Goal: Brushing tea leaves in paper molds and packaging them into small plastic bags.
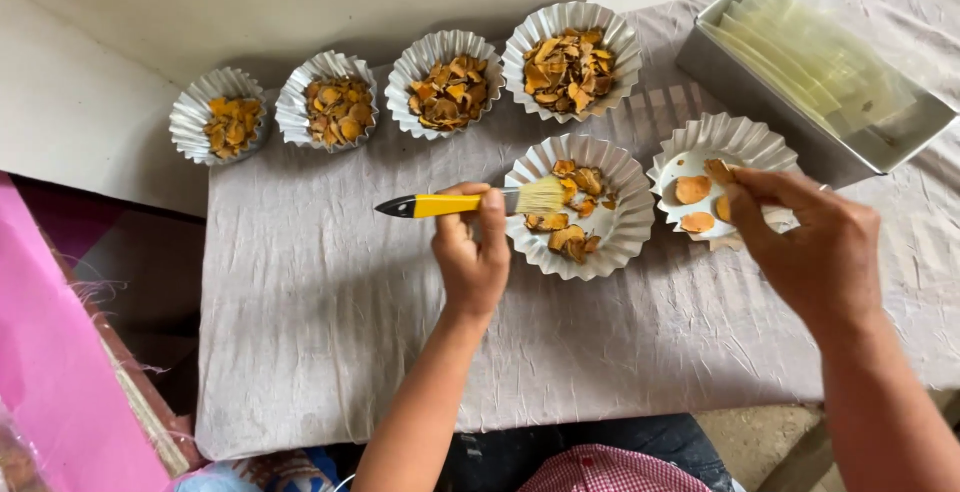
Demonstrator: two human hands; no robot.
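Fingers of my left hand [470, 252] wrap tight round the brush [470, 202], thumb on top. Brush lies nearly level, long axis left-right: black tip of its yellow handle points left, pale bristles point right, touching the rim of the near foil cup [620, 242] that holds orange-brown dried slices [570, 237]. My right hand [810, 242] has fingers pinched on one orange slice [722, 208] over the right foil cup [745, 137], which holds a few slices on a bare bottom. Four more filled foil cups [440, 52] stand in a row behind, on grey cloth [320, 312]. Metal tray [740, 82] of clear sheets sits far right.
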